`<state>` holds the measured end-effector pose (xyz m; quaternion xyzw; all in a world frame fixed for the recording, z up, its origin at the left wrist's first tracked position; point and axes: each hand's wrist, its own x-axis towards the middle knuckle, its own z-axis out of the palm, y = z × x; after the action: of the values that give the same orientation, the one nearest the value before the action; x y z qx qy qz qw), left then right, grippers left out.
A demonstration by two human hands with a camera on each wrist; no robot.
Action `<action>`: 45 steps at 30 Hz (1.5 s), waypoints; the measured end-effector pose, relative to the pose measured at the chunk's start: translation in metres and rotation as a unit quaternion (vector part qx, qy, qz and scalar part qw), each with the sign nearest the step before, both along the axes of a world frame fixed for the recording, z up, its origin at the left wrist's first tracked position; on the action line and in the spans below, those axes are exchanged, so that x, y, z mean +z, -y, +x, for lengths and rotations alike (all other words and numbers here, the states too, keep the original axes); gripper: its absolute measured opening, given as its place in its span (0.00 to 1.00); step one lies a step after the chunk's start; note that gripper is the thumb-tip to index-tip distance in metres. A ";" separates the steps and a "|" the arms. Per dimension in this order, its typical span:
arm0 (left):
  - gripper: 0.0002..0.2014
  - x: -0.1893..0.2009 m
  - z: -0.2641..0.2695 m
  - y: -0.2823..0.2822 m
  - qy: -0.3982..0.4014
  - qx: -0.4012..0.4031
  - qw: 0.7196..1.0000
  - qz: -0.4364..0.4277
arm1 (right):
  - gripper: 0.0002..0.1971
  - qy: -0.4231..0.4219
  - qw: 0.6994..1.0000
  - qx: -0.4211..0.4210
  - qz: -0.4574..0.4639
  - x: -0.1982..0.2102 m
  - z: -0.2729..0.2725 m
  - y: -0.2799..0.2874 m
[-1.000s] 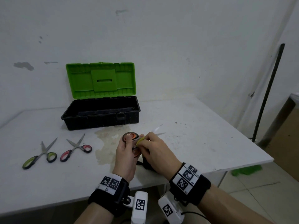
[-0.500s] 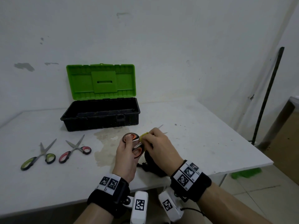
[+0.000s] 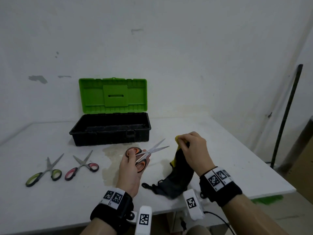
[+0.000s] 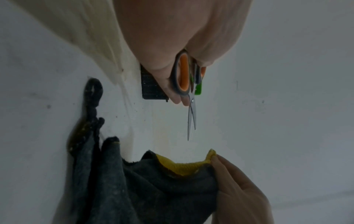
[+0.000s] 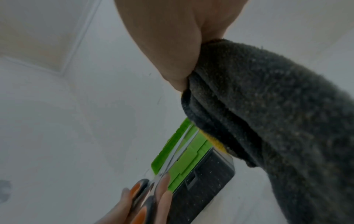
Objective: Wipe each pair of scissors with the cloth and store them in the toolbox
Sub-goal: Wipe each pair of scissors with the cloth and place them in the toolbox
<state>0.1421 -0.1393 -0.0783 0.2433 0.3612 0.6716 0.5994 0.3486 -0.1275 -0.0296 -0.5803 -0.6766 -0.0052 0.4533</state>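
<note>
My left hand (image 3: 133, 160) grips the orange-handled scissors (image 3: 147, 153) by their handles, blades slightly parted and pointing up to the right. In the left wrist view the same scissors (image 4: 191, 109) point at the cloth below. My right hand (image 3: 191, 148) pinches the top of a dark grey cloth with a yellow edge (image 3: 179, 173), which hangs down to the table, apart from the blades. The cloth (image 5: 268, 121) fills the right wrist view. The black toolbox (image 3: 110, 131) with its green lid (image 3: 112, 95) raised stands behind, with nothing visible inside.
Green-handled scissors (image 3: 45, 172) and pink-handled scissors (image 3: 83, 166) lie on the white table (image 3: 50, 200) at the left. A yellowish stain (image 3: 110, 160) marks the table under my left hand. A dark pole (image 3: 286, 116) leans on the wall at right.
My right hand has pulled the cloth off the blades and moved right, away from the scissors. The blades now show bare. My left hand still holds the handles.
</note>
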 end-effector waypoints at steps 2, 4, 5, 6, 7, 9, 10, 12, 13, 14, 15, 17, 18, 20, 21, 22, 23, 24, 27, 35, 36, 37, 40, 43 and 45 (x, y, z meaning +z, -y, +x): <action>0.19 0.002 0.002 -0.004 -0.002 -0.003 1.000 0.000 | 0.06 0.005 1.000 -0.014 -0.005 0.007 0.008 -0.010; 0.18 0.004 0.005 -0.008 0.000 -0.007 1.000 -0.003 | 0.07 -0.003 1.000 -0.025 -0.016 0.009 0.014 -0.022; 0.17 0.004 0.006 -0.010 0.002 -0.007 1.000 -0.008 | 0.07 -0.010 0.999 -0.030 -0.025 0.009 0.017 -0.029; 0.17 0.004 0.008 -0.013 0.004 -0.006 1.000 -0.013 | 0.07 -0.014 0.999 -0.036 -0.036 0.006 0.020 -0.035; 0.18 0.004 0.009 -0.016 0.004 -0.005 1.000 -0.017 | 0.07 -0.015 0.998 -0.043 -0.052 0.002 0.022 -0.042; 0.18 0.004 0.012 -0.022 0.003 -0.002 1.000 -0.023 | 0.08 -0.011 0.994 -0.058 -0.094 -0.010 0.026 -0.053; 0.18 0.004 0.013 -0.025 0.003 -0.002 1.000 -0.026 | 0.08 -0.007 0.991 -0.064 -0.116 -0.017 0.027 -0.057; 0.17 0.004 0.015 -0.030 0.003 -0.003 1.000 -0.028 | 0.09 0.000 0.985 -0.068 -0.159 -0.030 0.029 -0.062; 0.16 0.003 0.015 -0.032 0.002 -0.003 1.000 -0.028 | 0.10 0.004 0.980 -0.068 -0.184 -0.035 0.029 -0.063; 0.16 0.003 0.015 -0.034 0.000 -0.001 1.000 -0.027 | 0.11 0.017 0.974 -0.070 -0.214 -0.038 0.029 -0.062; 0.15 0.003 0.015 -0.035 -0.001 0.001 1.000 -0.025 | 0.13 0.044 0.965 -0.078 -0.245 -0.040 0.028 -0.060; 0.14 0.003 0.016 -0.039 -0.005 0.007 1.000 -0.017 | 0.17 0.111 0.950 -0.104 -0.274 -0.040 0.024 -0.050; 0.13 0.004 0.017 -0.040 -0.008 0.010 1.000 -0.013 | 0.19 0.126 0.948 -0.106 -0.274 -0.039 0.020 -0.043; 0.13 0.004 0.021 -0.041 -0.011 0.012 1.000 -0.010 | 0.19 0.108 0.954 -0.062 -0.271 -0.034 0.008 -0.029; 0.13 0.004 0.023 -0.041 -0.011 0.011 1.000 -0.011 | 0.19 0.074 0.959 -0.018 -0.273 -0.032 0.001 -0.021; 0.14 0.004 0.026 -0.041 -0.009 0.007 1.000 -0.012 | 0.19 0.026 0.959 0.031 -0.279 -0.030 -0.007 -0.015; 0.14 0.003 0.030 -0.041 -0.010 0.001 1.000 -0.013 | 0.18 -0.025 0.954 0.078 -0.288 -0.029 -0.016 -0.009; 0.14 0.002 0.033 -0.040 -0.010 -0.006 1.000 -0.013 | 0.17 -0.066 0.947 0.114 -0.294 -0.028 -0.023 -0.005; 0.16 0.001 0.042 -0.037 0.001 -0.018 1.000 -0.006 | 0.16 -0.143 0.930 0.155 -0.301 -0.028 -0.037 -0.002; 0.12 -0.007 0.033 -0.030 -0.054 -0.059 0.996 0.032 | 0.11 -0.258 0.898 0.172 -0.312 -0.027 -0.038 -0.006; 0.11 -0.010 0.028 -0.031 -0.096 -0.060 0.993 0.032 | 0.11 -0.246 0.905 0.160 -0.307 -0.026 -0.035 -0.009; 0.11 -0.012 0.022 -0.033 -0.143 -0.063 0.987 0.030 | 0.11 -0.230 0.914 0.148 -0.300 -0.025 -0.031 -0.010; 0.13 -0.010 0.004 -0.035 -0.282 -0.090 0.954 0.036 | 0.10 -0.167 0.937 0.115 -0.283 -0.021 -0.020 -0.014; 0.10 0.001 -0.007 -0.032 -0.346 -0.101 0.932 0.045 | 0.09 -0.105 0.954 0.103 -0.262 -0.017 -0.016 -0.016; 0.08 0.007 -0.011 -0.032 -0.364 -0.109 0.923 0.056 | 0.09 -0.083 0.958 0.107 -0.254 -0.015 -0.017 -0.018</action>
<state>0.1310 -0.1070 -0.0710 0.5416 0.4879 0.4865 0.4815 0.3313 -0.1094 -0.0446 -0.5987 -0.6741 0.2631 0.3435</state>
